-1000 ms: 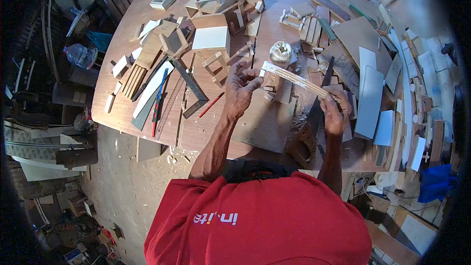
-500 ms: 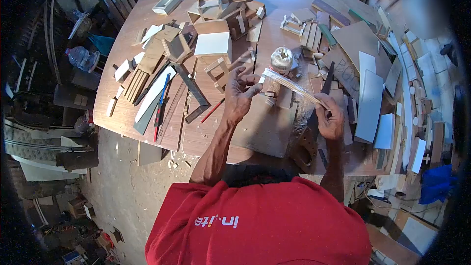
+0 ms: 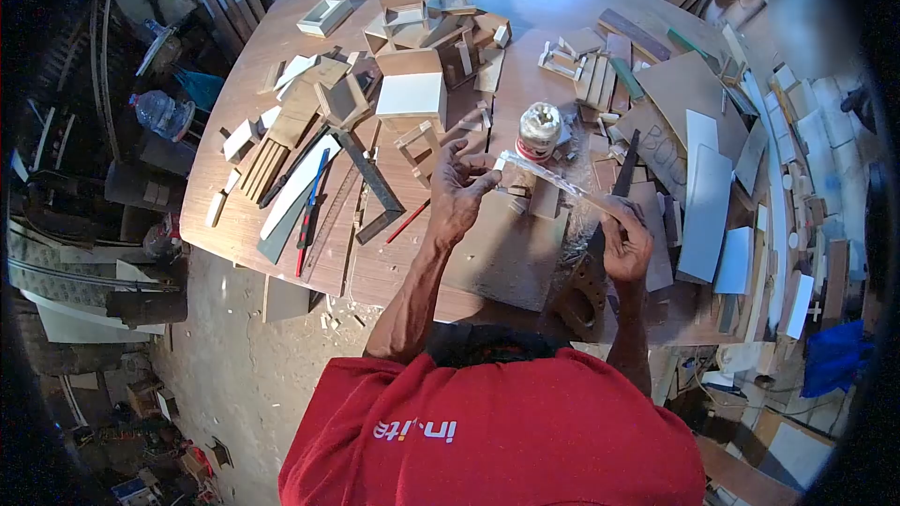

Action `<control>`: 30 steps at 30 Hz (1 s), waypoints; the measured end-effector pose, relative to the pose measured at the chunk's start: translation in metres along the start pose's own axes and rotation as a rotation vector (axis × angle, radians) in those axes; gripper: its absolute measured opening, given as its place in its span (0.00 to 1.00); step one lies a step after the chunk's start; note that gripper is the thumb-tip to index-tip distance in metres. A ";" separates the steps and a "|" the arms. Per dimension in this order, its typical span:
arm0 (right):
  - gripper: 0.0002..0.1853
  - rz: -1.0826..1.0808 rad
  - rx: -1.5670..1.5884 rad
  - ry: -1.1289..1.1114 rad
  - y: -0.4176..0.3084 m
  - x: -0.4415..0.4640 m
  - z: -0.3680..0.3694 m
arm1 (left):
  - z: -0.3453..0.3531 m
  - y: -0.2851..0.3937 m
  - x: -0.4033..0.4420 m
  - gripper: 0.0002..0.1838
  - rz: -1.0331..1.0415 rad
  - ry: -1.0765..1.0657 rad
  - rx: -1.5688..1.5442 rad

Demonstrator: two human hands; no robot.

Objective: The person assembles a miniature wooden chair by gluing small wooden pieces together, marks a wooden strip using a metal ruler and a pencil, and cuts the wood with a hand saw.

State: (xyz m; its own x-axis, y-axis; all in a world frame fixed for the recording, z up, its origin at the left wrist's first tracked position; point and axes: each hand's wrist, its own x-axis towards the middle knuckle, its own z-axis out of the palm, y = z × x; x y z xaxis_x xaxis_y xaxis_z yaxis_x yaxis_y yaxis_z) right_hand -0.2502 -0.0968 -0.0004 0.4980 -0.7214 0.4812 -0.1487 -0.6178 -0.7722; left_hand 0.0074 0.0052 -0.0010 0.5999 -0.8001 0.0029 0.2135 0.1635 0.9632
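My right hand (image 3: 626, 242) is closed around one end of a thin wooden strip (image 3: 562, 184), with whitish smears along it. The strip slants up to the left, reaching my left hand (image 3: 457, 189). Thumb and fingers of that hand are pinched at a small pale piece by the strip's far end; I cannot make out what it is. Just beyond the strip stands a jar (image 3: 539, 134) with a messy white top and a red label. Below the hands lies a flat board (image 3: 497, 262) on the table.
Small wooden boxes (image 3: 411, 98) cluster at the table's back left. A black square (image 3: 375, 187), a blue-and-red tool (image 3: 312, 211) and a red pencil (image 3: 410, 221) lie left. A handsaw (image 3: 581, 295) lies near my right forearm. Offcuts and panels (image 3: 705, 215) crowd the right side.
The strip has tilted in my fingers and shows a whiter, shinier face. My right hand has turned slightly and sits a little lower in view. The whole view has shifted slightly.
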 end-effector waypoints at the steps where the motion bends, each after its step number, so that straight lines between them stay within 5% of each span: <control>1: 0.12 0.026 0.055 0.033 0.002 -0.001 0.000 | -0.001 -0.001 0.000 0.36 -0.006 0.008 0.020; 6: 0.12 -0.018 -0.017 0.062 0.006 -0.002 -0.001 | 0.002 0.001 -0.002 0.35 -0.022 0.000 0.007; 8: 0.12 0.236 0.362 0.026 0.021 -0.011 0.002 | 0.003 0.002 -0.003 0.35 -0.024 0.000 0.016; 11: 0.12 -0.007 0.079 0.022 -0.004 0.000 0.002 | 0.003 0.006 -0.003 0.35 -0.021 0.006 0.019; 18: 0.10 -0.005 0.269 0.133 0.010 0.000 0.006 | 0.004 0.004 -0.004 0.35 -0.020 -0.021 0.064; 20: 0.11 -0.071 -0.003 0.035 0.001 0.004 0.004 | 0.006 0.008 -0.005 0.37 -0.056 -0.029 0.072; 24: 0.12 0.071 0.307 0.058 0.012 -0.006 0.003 | 0.004 0.005 -0.006 0.33 -0.037 0.001 0.034; 30: 0.11 0.360 0.328 0.227 -0.013 -0.011 0.001 | 0.001 0.009 0.003 0.13 -0.257 -0.058 -0.739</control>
State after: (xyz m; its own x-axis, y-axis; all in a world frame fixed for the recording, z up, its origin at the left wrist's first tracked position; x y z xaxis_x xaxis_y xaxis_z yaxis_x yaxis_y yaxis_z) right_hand -0.2530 -0.0808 0.0040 0.2622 -0.9416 0.2112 0.0170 -0.2144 -0.9766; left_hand 0.0098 0.0039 0.0076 0.4253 -0.8904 -0.1619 0.8100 0.2947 0.5070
